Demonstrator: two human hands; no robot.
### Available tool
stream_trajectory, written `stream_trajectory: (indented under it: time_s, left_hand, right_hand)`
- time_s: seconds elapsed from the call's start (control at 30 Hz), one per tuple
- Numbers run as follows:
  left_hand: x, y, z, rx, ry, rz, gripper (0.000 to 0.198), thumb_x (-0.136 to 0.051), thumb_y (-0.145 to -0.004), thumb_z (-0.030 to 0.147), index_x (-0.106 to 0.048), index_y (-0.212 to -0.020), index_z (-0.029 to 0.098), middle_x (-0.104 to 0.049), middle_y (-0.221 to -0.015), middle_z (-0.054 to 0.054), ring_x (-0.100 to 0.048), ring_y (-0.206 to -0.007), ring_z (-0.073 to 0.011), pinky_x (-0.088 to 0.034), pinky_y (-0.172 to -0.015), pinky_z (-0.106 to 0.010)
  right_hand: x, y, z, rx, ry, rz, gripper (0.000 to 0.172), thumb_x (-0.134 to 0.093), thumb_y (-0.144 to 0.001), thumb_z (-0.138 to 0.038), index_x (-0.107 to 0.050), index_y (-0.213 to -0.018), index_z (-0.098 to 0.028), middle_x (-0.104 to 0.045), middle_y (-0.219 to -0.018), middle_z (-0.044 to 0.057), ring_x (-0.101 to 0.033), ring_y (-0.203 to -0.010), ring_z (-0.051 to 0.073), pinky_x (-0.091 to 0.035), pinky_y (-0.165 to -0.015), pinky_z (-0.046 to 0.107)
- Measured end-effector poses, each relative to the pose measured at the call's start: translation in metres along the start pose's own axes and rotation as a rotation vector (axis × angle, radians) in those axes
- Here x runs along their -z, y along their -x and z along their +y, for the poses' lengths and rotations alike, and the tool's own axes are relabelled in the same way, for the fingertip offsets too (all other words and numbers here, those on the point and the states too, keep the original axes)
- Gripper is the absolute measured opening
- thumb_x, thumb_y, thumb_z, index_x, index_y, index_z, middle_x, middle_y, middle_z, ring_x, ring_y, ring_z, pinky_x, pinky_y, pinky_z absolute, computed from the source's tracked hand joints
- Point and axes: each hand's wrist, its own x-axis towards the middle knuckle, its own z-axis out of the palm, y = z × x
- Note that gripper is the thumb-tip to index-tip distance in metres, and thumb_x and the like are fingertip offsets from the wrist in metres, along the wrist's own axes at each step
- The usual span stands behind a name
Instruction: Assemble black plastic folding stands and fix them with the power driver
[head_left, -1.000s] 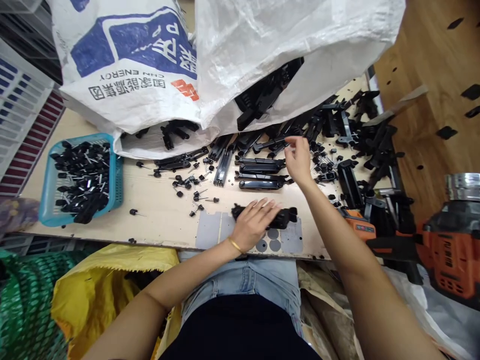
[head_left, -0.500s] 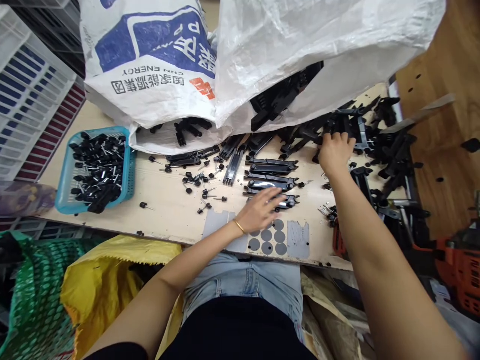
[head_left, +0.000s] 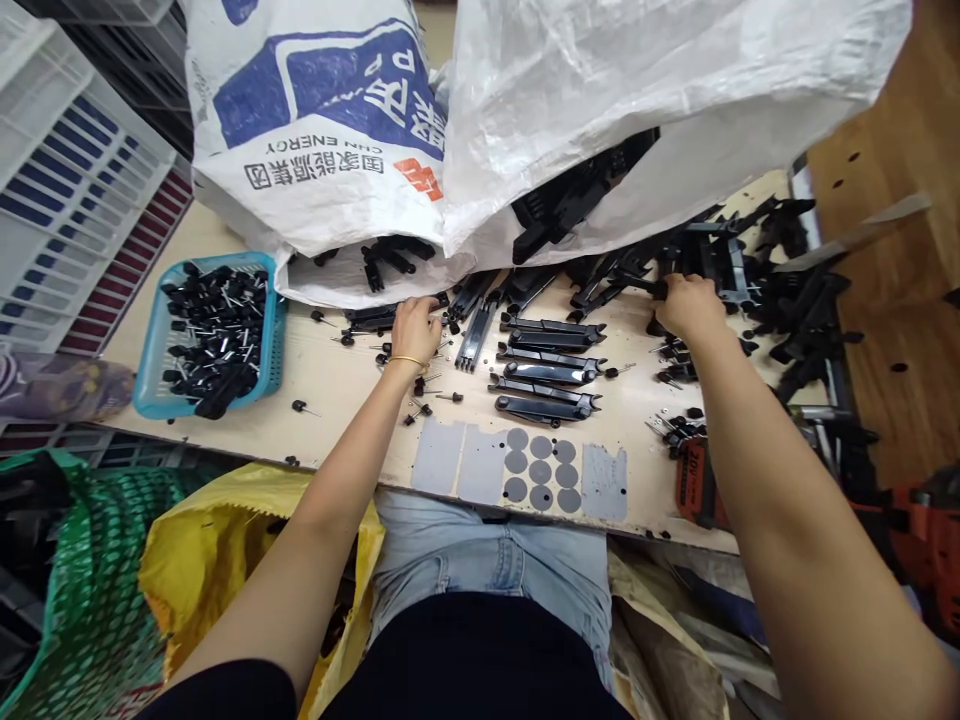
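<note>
On the table [head_left: 337,400], nearest the edge, grey pads [head_left: 525,465] lie below four stacked black handles [head_left: 547,370]. Left of that stack, the left hand [head_left: 414,330] rests with fingers curled over small pins [head_left: 420,385]. Right of the stack, the right hand [head_left: 686,305] closes its fingers around a black bar [head_left: 622,285] from the pile [head_left: 772,290]. Beyond, white sacks [head_left: 450,130].
</note>
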Motion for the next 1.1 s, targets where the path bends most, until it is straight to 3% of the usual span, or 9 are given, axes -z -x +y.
stream_trajectory:
  time_s: [0.13,0.3,0.47,0.6,0.7,0.8,0.87,0.93,1.1]
  left_hand:
    - [0.004,-0.017,-0.004,-0.002,-0.027,0.02,0.03,-0.05,-0.079,0.014,-0.062,-0.107,0.015,-0.061,-0.103,-0.012,-0.053,-0.104,-0.0281,-0.041,-0.096,-0.04]
    - [0.009,-0.03,-0.011,0.019,-0.114,-0.028,0.027,-0.051,-0.08,0.013,-0.065,-0.103,0.015,-0.062,-0.105,-0.013,-0.052,-0.107,-0.0302,-0.04,-0.096,-0.041]
    - [0.011,-0.043,-0.016,-0.074,-0.195,-0.141,0.018,-0.061,-0.079,0.026,-0.065,-0.094,0.017,-0.064,-0.101,-0.011,-0.054,-0.106,-0.0322,-0.04,-0.093,-0.044]
    - [0.028,-0.038,-0.009,-0.08,-0.074,0.017,0.02,-0.059,-0.081,0.024,-0.058,-0.098,0.016,-0.064,-0.097,-0.01,-0.059,-0.097,-0.0276,-0.043,-0.088,-0.039]
    - [0.057,-0.001,0.005,-0.092,0.122,0.201,0.025,-0.055,-0.085,0.032,-0.051,-0.105,0.017,-0.063,-0.09,-0.005,-0.062,-0.082,-0.0195,-0.047,-0.078,-0.032]
    - [0.077,0.06,0.022,-0.13,0.244,0.045,0.029,-0.059,-0.082,0.036,-0.052,-0.105,0.019,-0.06,-0.076,0.002,-0.059,-0.066,-0.0132,-0.047,-0.065,-0.024]
    - [0.071,0.103,0.032,-0.198,0.317,-0.21,0.03,-0.062,-0.081,0.036,-0.055,-0.105,0.02,-0.058,-0.068,0.004,-0.056,-0.059,-0.0116,-0.045,-0.056,-0.022]
    - [0.052,0.139,0.04,-0.235,0.351,-0.329,0.03,-0.061,-0.083,0.036,-0.058,-0.108,0.02,-0.059,-0.069,0.003,-0.057,-0.061,-0.0124,-0.048,-0.06,-0.023]
    - [-0.006,0.182,0.055,-0.219,0.356,-0.188,0.035,-0.055,-0.09,0.037,-0.059,-0.119,0.018,-0.057,-0.089,-0.005,-0.058,-0.085,-0.0171,-0.05,-0.079,-0.03]
  right_hand:
    - [0.011,0.021,-0.048,0.222,-0.117,0.111,0.039,-0.048,-0.087,-0.018,-0.056,-0.123,-0.005,-0.055,-0.121,0.023,-0.049,-0.112,0.031,-0.038,-0.087,0.039]
    - [-0.006,0.077,-0.162,0.918,-0.087,0.064,0.032,-0.041,-0.085,-0.005,-0.066,-0.104,-0.011,-0.064,-0.103,0.015,-0.053,-0.1,0.027,-0.038,-0.089,0.041]
    - [-0.026,0.078,-0.218,1.084,0.042,0.128,0.034,-0.033,-0.092,-0.009,-0.067,-0.097,-0.008,-0.06,-0.111,0.018,-0.051,-0.103,0.027,-0.035,-0.094,0.045]
    - [0.003,0.083,-0.201,1.167,-0.052,0.23,0.033,-0.03,-0.093,-0.009,-0.063,-0.099,-0.01,-0.059,-0.114,0.016,-0.05,-0.108,0.024,-0.034,-0.099,0.043]
    - [0.04,0.126,-0.159,1.145,-0.205,0.22,0.026,-0.035,-0.093,-0.01,-0.058,-0.103,-0.012,-0.056,-0.123,0.015,-0.049,-0.114,0.024,-0.039,-0.096,0.039]
    - [0.05,0.179,-0.111,1.026,-0.213,-0.026,0.012,-0.048,-0.092,-0.025,-0.055,-0.093,-0.016,-0.063,-0.095,0.011,-0.057,-0.087,0.023,-0.045,-0.076,0.036]
    - [0.031,0.205,-0.087,0.844,-0.231,-0.21,0.015,-0.055,-0.088,-0.031,-0.052,-0.093,-0.017,-0.063,-0.084,0.008,-0.058,-0.074,0.022,-0.045,-0.066,0.033]
    - [-0.003,0.222,-0.075,0.619,-0.263,-0.312,0.023,-0.06,-0.085,-0.031,-0.05,-0.099,-0.016,-0.065,-0.087,0.009,-0.061,-0.074,0.023,-0.045,-0.062,0.031]
    - [-0.07,0.239,-0.074,0.22,-0.486,-0.269,0.051,-0.066,-0.078,-0.037,-0.044,-0.12,-0.018,-0.063,-0.097,0.01,-0.063,-0.083,0.025,-0.049,-0.066,0.033]
